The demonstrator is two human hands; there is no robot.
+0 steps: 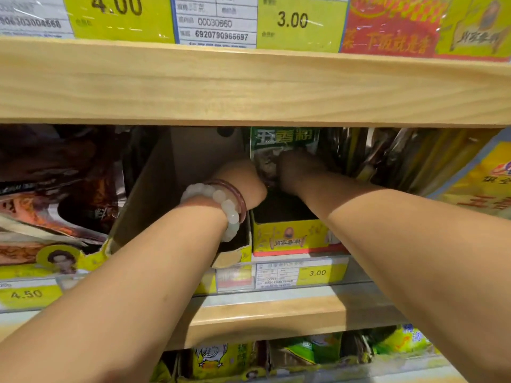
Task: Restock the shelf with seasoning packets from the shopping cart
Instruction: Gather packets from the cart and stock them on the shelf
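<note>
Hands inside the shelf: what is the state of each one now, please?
Left hand: grips the green seasoning packet.
Right hand: grips the same packet.

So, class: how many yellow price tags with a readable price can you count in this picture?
4: 4.00 at the top left, 3.00 at the top middle, 4.50 at the lower left, 3.00 under the yellow box. The arms may hide others.

Low gap under the wooden shelf board (249,87); you reach in beneath it. Open yellow box (290,236) has room up front. Dark packets (55,183) crowd left, upright packets (387,156) crowd right.
</note>
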